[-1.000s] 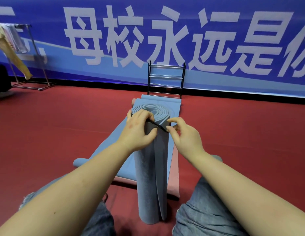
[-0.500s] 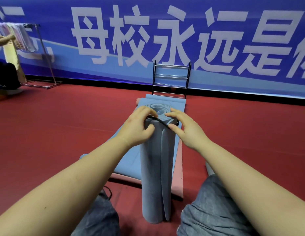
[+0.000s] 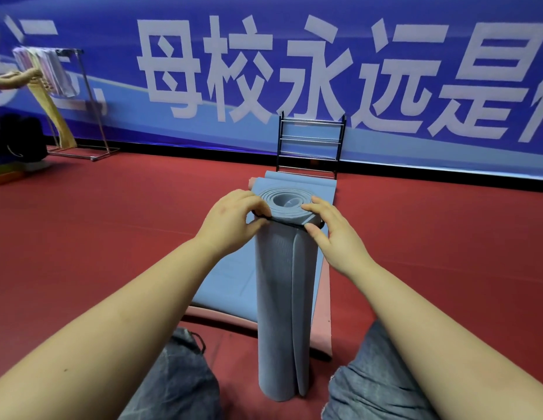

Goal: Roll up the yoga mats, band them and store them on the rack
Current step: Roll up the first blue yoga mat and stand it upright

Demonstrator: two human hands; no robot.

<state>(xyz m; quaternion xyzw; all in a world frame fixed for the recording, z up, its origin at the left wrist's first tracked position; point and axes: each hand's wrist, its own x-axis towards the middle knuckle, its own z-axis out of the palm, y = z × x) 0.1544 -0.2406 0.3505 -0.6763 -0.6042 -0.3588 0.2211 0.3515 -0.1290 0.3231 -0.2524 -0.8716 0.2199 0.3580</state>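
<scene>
Grey-blue foam, rolled into an upright yoga mat, stands on the red floor between the person's knees. Half a second ago the thin black elastic band ran slantwise over the top rim; now it sits lower, ringing the roll just under its spiral end. Banding appears nearly seated. The left hand pinches the band at the roll's left side; the right hand pinches it opposite, thumb underneath. Behind lie flat blue and pink mats, partly covered, and the black metal rack waits by the banner wall. The band's far side is hidden.
</scene>
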